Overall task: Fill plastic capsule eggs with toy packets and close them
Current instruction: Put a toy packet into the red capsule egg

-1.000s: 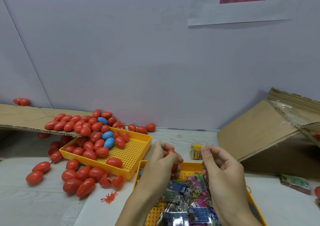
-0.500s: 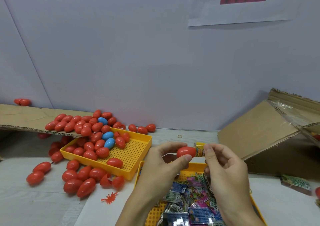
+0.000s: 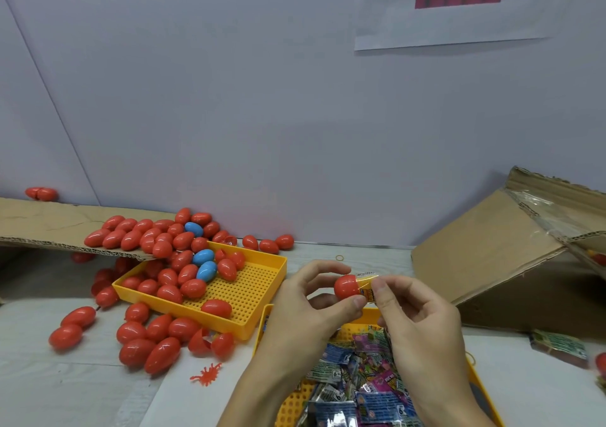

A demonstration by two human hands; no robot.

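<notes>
One red egg half (image 3: 347, 286) is pinched by the left hand (image 3: 305, 308), one yellow packet (image 3: 369, 284) by right hand (image 3: 416, 325) fingers, above the packet tray's far edge (image 3: 370, 313); three blue eggs (image 3: 203, 257) are counted.

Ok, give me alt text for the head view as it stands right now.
The left hand holds a red capsule half while the right hand pinches a yellow toy packet at its open end, above a yellow tray of packets. To the left, another yellow tray holds red and blue eggs.
</notes>
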